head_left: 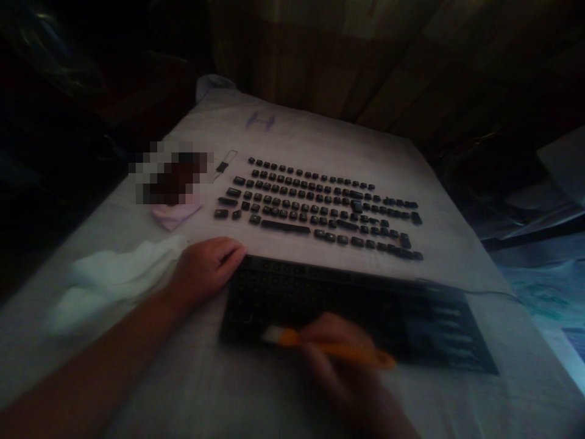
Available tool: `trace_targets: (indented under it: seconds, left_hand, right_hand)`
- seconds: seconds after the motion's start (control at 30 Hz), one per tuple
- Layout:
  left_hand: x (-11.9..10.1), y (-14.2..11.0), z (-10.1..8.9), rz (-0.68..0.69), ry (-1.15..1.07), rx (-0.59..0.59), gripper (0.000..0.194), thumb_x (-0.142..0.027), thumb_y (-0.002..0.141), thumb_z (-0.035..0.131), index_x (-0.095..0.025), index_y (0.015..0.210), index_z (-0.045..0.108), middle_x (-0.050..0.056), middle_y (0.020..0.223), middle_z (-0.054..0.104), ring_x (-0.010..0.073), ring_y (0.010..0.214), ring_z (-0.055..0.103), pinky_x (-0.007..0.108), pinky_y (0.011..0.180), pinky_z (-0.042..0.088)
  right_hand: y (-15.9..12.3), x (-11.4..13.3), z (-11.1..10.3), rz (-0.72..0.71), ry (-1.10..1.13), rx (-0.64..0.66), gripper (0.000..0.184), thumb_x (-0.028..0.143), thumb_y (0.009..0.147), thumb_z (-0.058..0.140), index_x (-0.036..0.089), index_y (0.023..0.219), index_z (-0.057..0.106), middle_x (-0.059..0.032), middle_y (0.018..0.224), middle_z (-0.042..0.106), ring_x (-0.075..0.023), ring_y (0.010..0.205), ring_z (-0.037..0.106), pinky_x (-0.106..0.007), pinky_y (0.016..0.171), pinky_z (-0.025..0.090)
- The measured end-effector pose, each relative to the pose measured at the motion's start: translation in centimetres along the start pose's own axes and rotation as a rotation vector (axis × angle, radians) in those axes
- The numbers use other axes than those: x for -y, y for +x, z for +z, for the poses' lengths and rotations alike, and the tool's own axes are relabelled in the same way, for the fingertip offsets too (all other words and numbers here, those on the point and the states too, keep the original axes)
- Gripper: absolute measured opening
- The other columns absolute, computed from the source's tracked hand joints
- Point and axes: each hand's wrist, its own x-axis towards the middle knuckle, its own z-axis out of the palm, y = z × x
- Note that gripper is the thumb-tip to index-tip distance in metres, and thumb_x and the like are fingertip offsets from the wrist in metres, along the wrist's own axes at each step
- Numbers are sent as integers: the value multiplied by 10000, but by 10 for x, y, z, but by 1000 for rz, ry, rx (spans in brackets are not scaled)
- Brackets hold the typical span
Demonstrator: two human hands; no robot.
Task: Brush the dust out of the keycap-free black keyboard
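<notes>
A black keyboard [375, 317] with its keycaps off lies on the pale cloth-covered surface in front of me. At its far left corner my left hand [208, 265] is closed, with thumb and fingertips on the edge. My right hand [340, 347] is wrapped round the orange handle of a paintbrush [287, 336]. The brush's pale bristles lie over the near left part of the keyboard, blurred by motion. Beyond the keyboard, the removed keycaps [292, 198] are set out in rows, with the long space bar [286, 227] in the nearest row.
A crumpled white cloth [114, 274] lies left of my left hand. Past it is a pink cloth [176, 212], with a pixelated patch above. A thin wire piece with a dark block [222, 166] lies beside the keycaps. The keyboard's cable [489, 292] runs off to the right.
</notes>
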Motion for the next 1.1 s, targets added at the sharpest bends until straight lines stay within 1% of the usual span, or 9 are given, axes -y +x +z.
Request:
trace_targets:
  seconds: [0.13, 0.23, 0.37, 0.53, 0.63, 0.77, 0.9, 1.0, 1.1]
  left_hand:
    - [0, -1, 0, 5, -2, -2, 371, -411, 958, 427, -209, 797, 694, 31, 762, 715, 173, 715, 648, 297, 678, 460]
    - [0, -1, 0, 6, -2, -6, 360, -402, 958, 433, -212, 799, 694, 31, 774, 723, 171, 718, 651, 293, 678, 461]
    - [0, 0, 0, 8, 3, -5, 355, -403, 959, 436, -217, 796, 691, 25, 768, 721, 167, 713, 644, 290, 674, 460]
    - [0, -1, 0, 1, 22, 6, 374, -405, 964, 428, -199, 792, 690, 32, 759, 710, 170, 704, 641, 296, 675, 457]
    - [0, -1, 0, 4, 21, 1, 372, -401, 966, 426, -198, 802, 691, 32, 764, 713, 169, 710, 646, 294, 678, 459]
    - [1, -1, 0, 21, 15, -14, 374, -395, 969, 431, -191, 795, 691, 34, 748, 710, 168, 698, 646, 295, 672, 451]
    - [2, -1, 1, 30, 18, -23, 365, -388, 967, 438, -190, 795, 692, 35, 755, 713, 172, 703, 650, 298, 669, 446]
    - [3, -1, 2, 32, 19, -26, 362, -386, 965, 441, -189, 789, 689, 35, 751, 709, 175, 700, 648, 303, 669, 446]
    - [3, -2, 2, 30, 9, -18, 358, -383, 964, 444, -188, 789, 689, 33, 748, 706, 176, 698, 647, 304, 668, 448]
  right_hand:
    - [1, 1, -4, -14, -38, -5, 171, 131, 925, 563, 212, 789, 626, 7, 601, 697, -132, 461, 654, -217, 435, 486]
    - [1, 1, -3, -29, -79, 5, 168, 143, 926, 574, 207, 783, 634, 8, 600, 698, -127, 475, 657, -217, 457, 490]
    - [-6, -5, 6, -27, -86, -47, 173, 185, 956, 566, 209, 800, 637, 10, 609, 701, -126, 481, 646, -233, 491, 500]
    - [-15, -12, 16, 26, -50, -54, 164, 219, 978, 554, 214, 840, 643, 3, 644, 710, -141, 518, 660, -258, 551, 533]
    - [-12, -9, 13, 33, -22, -22, 151, 201, 973, 559, 212, 849, 645, 6, 652, 719, -135, 517, 667, -241, 537, 530]
    - [-1, -1, 3, -5, 10, 13, 140, 138, 942, 569, 206, 838, 634, 10, 645, 726, -124, 501, 676, -208, 487, 509]
    - [2, 0, -1, 6, -6, -4, 160, 117, 921, 565, 206, 801, 623, 11, 618, 708, -122, 481, 662, -202, 456, 486]
    - [-5, -4, 4, 4, -30, -29, 147, 126, 915, 575, 209, 803, 623, 16, 614, 700, -121, 477, 645, -214, 464, 477]
    - [-14, -11, 12, 10, -20, -55, 119, 171, 938, 570, 215, 843, 627, 15, 637, 699, -131, 503, 645, -251, 527, 512]
